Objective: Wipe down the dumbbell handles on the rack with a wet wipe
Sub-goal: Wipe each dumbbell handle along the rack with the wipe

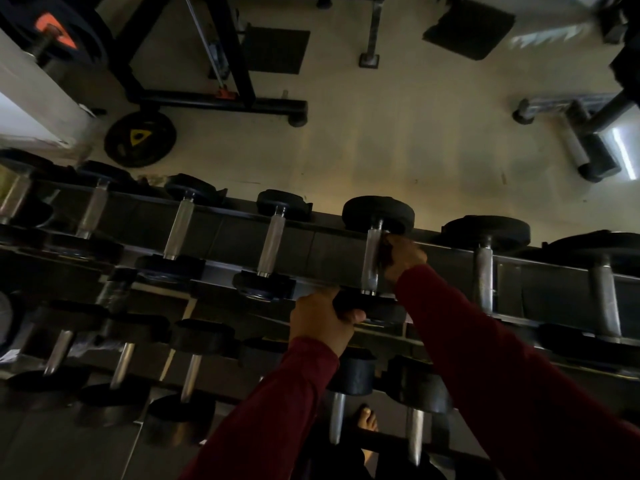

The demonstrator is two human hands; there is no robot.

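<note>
Wiping a top-row dumbbell handle (372, 259), right of centre on the rack (221, 233).
Left hand (322, 318) grips the near rubber head to steady this heavy, rigid weight; right hand (403, 256) curls round the slick steel handle, wipe hidden.

Beyond the rack you have a pale gym floor (363, 143). At far left a black plate (140, 139) with a yellow mark lies flat on it, beside a black machine frame (221, 102). Two dark mats (469, 27) lie farther off. A bench (571, 133) stands at right. Your bare foot (367, 422) shows near the bottom.
</note>
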